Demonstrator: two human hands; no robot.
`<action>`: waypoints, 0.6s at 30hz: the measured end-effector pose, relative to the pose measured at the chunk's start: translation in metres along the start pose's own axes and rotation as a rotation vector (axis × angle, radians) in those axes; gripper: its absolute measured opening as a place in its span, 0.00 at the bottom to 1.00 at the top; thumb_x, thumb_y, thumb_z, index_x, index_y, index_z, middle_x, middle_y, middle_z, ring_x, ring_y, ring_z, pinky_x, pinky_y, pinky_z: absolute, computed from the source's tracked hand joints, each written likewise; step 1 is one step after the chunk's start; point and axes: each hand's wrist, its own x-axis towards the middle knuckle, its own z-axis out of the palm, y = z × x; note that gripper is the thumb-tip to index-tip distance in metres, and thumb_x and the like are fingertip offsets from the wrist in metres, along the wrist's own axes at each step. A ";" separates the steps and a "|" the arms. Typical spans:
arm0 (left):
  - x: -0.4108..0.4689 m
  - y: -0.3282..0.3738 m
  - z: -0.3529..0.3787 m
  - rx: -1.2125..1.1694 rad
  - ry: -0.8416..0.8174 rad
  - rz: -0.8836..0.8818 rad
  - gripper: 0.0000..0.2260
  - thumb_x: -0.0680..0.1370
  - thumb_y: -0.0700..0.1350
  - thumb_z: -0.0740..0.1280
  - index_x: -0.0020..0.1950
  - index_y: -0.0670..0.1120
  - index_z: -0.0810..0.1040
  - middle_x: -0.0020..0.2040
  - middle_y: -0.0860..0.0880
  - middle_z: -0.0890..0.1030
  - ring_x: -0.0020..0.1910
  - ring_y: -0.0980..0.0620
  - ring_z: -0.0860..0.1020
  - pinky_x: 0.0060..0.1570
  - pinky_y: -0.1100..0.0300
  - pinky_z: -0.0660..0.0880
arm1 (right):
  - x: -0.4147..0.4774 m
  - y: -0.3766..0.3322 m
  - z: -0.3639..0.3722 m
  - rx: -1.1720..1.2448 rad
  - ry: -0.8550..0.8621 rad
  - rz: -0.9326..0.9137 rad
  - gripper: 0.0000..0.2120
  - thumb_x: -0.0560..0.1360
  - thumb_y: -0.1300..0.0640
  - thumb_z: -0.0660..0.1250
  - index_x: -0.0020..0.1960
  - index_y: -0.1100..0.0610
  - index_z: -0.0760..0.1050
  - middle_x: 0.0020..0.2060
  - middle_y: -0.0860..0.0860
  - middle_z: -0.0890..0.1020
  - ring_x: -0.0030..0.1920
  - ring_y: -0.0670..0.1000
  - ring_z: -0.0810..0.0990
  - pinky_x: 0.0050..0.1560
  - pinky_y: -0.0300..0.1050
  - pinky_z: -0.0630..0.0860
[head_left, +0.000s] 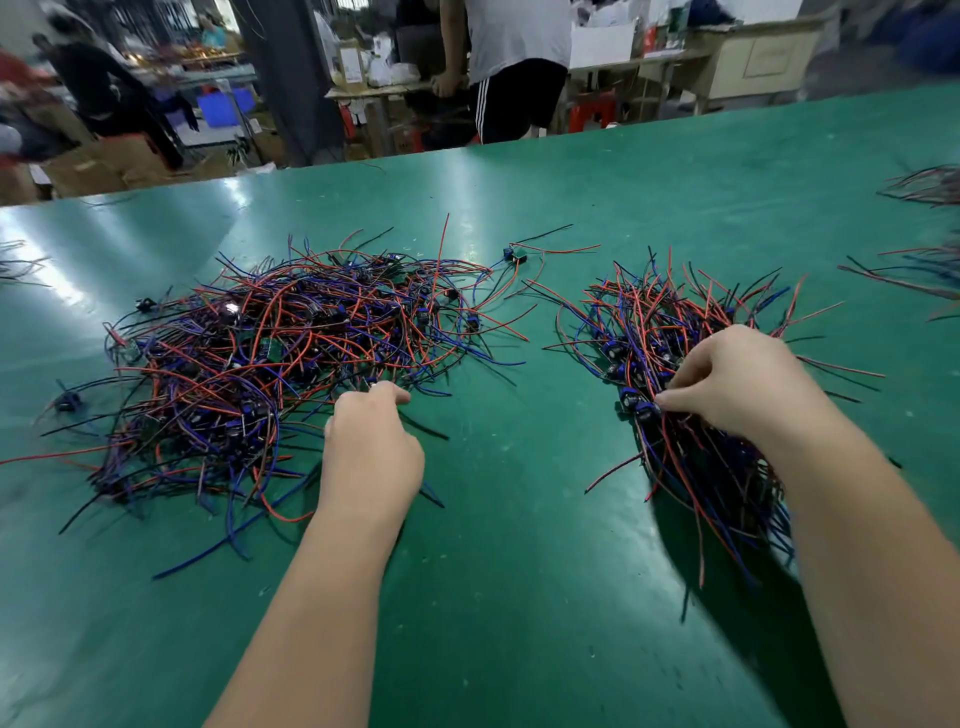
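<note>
Two heaps of small circuit boards with red, blue and black wires lie on the green table (519, 545). The large tangled heap (280, 353) spreads over the left half. A tidier bundle (675, 364) with its wires lying roughly parallel sits at the right. My left hand (371, 452) is at the near right edge of the large heap, fingers curled, fingertips among the wires; what it holds is hidden. My right hand (737, 384) rests on the right bundle, its fingers pinching the wires of a board at the bundle's left side.
One loose board with wires (514, 254) lies between the heaps, farther back. More wire bunches (924, 270) sit at the right edge, blurred. A person (514, 67) stands beyond the table's far edge, among benches, boxes and red stools.
</note>
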 end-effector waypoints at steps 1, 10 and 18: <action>0.000 0.001 -0.001 -0.057 0.036 0.021 0.20 0.74 0.35 0.62 0.64 0.48 0.74 0.57 0.43 0.76 0.52 0.44 0.74 0.49 0.55 0.70 | 0.000 -0.001 0.001 0.004 0.020 -0.014 0.10 0.68 0.49 0.75 0.34 0.53 0.82 0.26 0.51 0.80 0.30 0.45 0.74 0.29 0.37 0.64; -0.002 0.018 -0.014 -0.972 0.133 -0.021 0.24 0.71 0.35 0.73 0.62 0.53 0.72 0.57 0.49 0.77 0.42 0.63 0.81 0.53 0.60 0.76 | -0.004 -0.016 0.003 0.261 0.170 -0.158 0.07 0.73 0.53 0.69 0.38 0.51 0.81 0.25 0.42 0.78 0.30 0.39 0.76 0.30 0.30 0.65; -0.026 0.049 -0.016 -1.686 -0.554 0.067 0.23 0.65 0.33 0.69 0.60 0.43 0.77 0.50 0.45 0.85 0.42 0.55 0.83 0.42 0.66 0.78 | -0.019 -0.046 0.009 1.287 -0.527 -0.043 0.19 0.69 0.45 0.66 0.46 0.61 0.81 0.39 0.56 0.84 0.28 0.47 0.76 0.30 0.37 0.71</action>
